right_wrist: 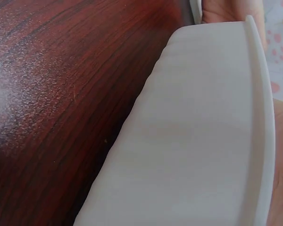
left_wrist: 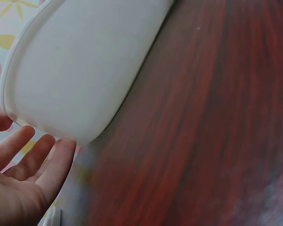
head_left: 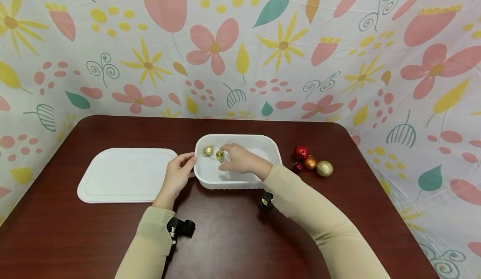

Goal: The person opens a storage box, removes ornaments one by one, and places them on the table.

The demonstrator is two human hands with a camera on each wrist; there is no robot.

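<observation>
A white rectangular plastic container [head_left: 229, 185] stands at the middle of the table. My left hand [head_left: 177, 172] holds its left end, thumb at the rim and fingertips against the outer wall, as the left wrist view shows too. Two small gold Christmas baubles [head_left: 208, 150] lie inside at the left. My right hand [head_left: 240, 160] reaches over the front rim into the container, its spread fingers and thumb close beside the second gold bauble [head_left: 220, 155]. In the right wrist view the container's front wall [right_wrist: 203, 127] hides most of that hand.
To the left lies a flat white lid [head_left: 124, 176]. Right of the container sit a red bauble [head_left: 301, 152], a small dark red one [head_left: 298, 166], an orange one [head_left: 310, 162] and a glittery gold one [head_left: 325, 168]. A flower-patterned curtain [head_left: 214, 82] hangs behind the brown table [head_left: 225, 237].
</observation>
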